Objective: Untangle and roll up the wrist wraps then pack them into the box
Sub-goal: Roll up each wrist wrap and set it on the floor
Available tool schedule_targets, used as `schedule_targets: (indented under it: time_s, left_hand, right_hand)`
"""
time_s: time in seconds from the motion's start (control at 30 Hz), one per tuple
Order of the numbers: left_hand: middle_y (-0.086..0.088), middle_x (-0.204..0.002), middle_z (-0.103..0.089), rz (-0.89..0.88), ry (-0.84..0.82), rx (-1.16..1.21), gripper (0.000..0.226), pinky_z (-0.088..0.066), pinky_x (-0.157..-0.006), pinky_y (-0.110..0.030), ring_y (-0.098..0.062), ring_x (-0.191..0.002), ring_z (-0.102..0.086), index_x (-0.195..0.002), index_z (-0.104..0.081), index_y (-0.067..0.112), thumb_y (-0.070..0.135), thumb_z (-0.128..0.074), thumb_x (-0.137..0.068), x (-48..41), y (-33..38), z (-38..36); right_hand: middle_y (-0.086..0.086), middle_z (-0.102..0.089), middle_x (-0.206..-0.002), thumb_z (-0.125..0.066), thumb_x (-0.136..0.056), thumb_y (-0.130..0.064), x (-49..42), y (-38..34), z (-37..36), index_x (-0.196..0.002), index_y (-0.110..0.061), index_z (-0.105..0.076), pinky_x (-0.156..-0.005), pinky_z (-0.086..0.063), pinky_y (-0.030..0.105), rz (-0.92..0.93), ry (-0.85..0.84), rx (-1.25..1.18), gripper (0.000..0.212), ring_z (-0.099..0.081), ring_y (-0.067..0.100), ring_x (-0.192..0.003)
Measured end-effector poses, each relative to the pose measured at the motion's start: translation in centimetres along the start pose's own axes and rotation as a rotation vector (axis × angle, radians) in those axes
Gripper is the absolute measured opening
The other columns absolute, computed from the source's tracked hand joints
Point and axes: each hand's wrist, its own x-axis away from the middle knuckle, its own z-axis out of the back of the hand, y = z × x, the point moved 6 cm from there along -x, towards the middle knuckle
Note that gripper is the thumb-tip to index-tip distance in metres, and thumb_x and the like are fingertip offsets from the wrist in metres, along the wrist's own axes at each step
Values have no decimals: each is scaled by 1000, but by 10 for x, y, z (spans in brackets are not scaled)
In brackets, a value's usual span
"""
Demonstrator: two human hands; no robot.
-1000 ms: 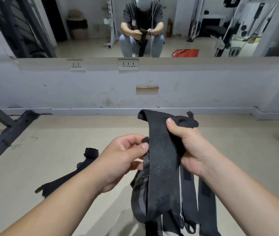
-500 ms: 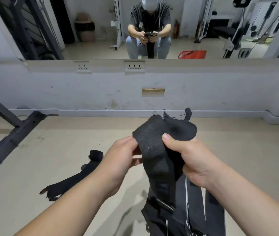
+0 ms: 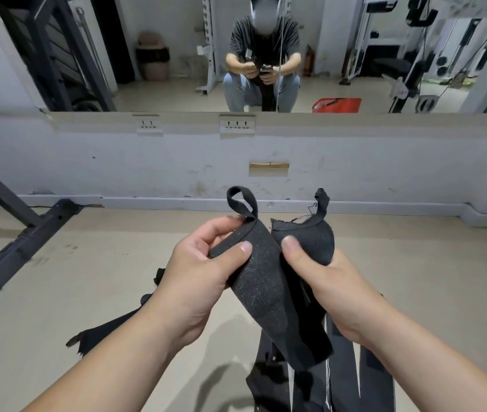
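Observation:
Both hands hold up black wrist wraps over the beige floor. My left hand [image 3: 203, 275] pinches the end of one wrap [image 3: 269, 292] between thumb and fingers; its thumb loop [image 3: 242, 203] sticks up above my fingers. My right hand [image 3: 322, 281] grips the frayed end of a second wrap [image 3: 310, 242] right beside it. Both wraps hang down into a tangled bunch of black straps [image 3: 310, 379] below my wrists. Another black wrap [image 3: 111, 328] lies on the floor under my left forearm. No box is in view.
A dark metal rack frame [image 3: 13, 245] runs along the floor at the left. A grey wall with sockets [image 3: 237, 124] and a mirror above it stands ahead. The mirror shows a seated person, gym machines and a red object [image 3: 337, 105].
The held ends have been pulled apart: the left hand now pinches one wrap's end with its loop freed and standing up, and the right hand grips the other end. The view tilted slightly up.

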Motion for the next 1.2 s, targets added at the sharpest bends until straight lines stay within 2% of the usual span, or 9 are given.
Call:
schedule_targets:
  time_s: [0.1, 0.23, 0.37, 0.53, 0.67, 0.83, 1.07, 1.13, 1.2]
  left_hand:
    - [-7, -113, -79, -28, -39, -16, 31, -59, -73, -25, -19, -95, -75, -119, -73, 14, -5, -68, -94, 2, 3, -1]
    - [-13, -121, -77, 0, -136, 29, 37, -59, -78, -26, -22, -98, -73, -125, -69, 6, -4, -76, -89, 4, 1, -6]
    - [-13, -116, -77, -12, -192, 105, 36, -60, -79, -28, -23, -97, -75, -125, -68, 4, -4, -74, -90, 8, 7, -13]
    - [-13, -108, -79, -36, -112, 50, 26, -62, -77, -28, -22, -90, -75, -112, -73, 12, -1, -73, -89, 6, 9, -14]
    - [-16, -100, -80, -37, -39, 33, 23, -62, -73, -28, -23, -84, -75, -103, -74, 15, -2, -76, -88, 2, 10, -11]
    - [-19, -106, -77, -30, -2, 101, 27, -63, -79, -37, -28, -89, -74, -115, -70, 10, 1, -74, -90, -2, 10, -6]
    - [-14, -103, -76, 48, -64, 248, 30, -63, -81, -38, -25, -86, -74, -117, -69, 12, 6, -73, -89, 0, 4, -15]
    - [-12, -102, -78, -33, 20, 120, 22, -64, -81, -38, -25, -88, -74, -112, -71, 13, 3, -74, -92, -1, 5, -10]
    - [0, -104, -79, -198, 188, -211, 22, -63, -83, -36, -15, -85, -74, -106, -74, 20, 12, -83, -88, -3, 10, 1]
  right_hand:
    - [6, -81, -111, -50, -102, -56, -2, 1, 4, -112, -13, -79, -103, -55, 46, -59, 20, 6, 53, -77, 23, -107]
    - [2, -81, -109, -49, -109, -37, -7, 1, 11, -114, -14, -74, -100, -55, 43, 10, 112, 42, 34, -76, 20, -107]
    - [3, -80, -114, -51, -110, -32, -5, 4, 3, -122, -15, -71, -88, -57, 32, -93, -15, -51, 29, -76, 21, -110]
    - [2, -74, -131, -44, -102, -64, 1, 17, -19, -135, -22, -68, -110, -48, 42, -247, -186, -216, 59, -70, 19, -122]
    - [0, -73, -132, -33, -98, -68, 6, 8, -29, -138, -22, -65, -105, -50, 32, -184, -259, -291, 69, -68, 13, -125]
    - [12, -77, -120, -75, -94, -21, 10, 6, -29, -125, -7, -69, -92, -58, 31, -32, -335, -97, 35, -74, 23, -111]
    - [10, -76, -117, -73, -88, -6, 11, 7, -31, -125, -5, -67, -93, -56, 30, 5, -389, -91, 38, -71, 22, -111]
    - [13, -75, -116, -73, -91, -4, 13, 8, -35, -126, -2, -67, -93, -58, 32, -11, -381, -109, 35, -71, 24, -109]
    - [13, -77, -114, -68, -99, -5, 13, 10, -37, -122, -4, -69, -89, -60, 32, -41, -296, -146, 23, -74, 24, -105]
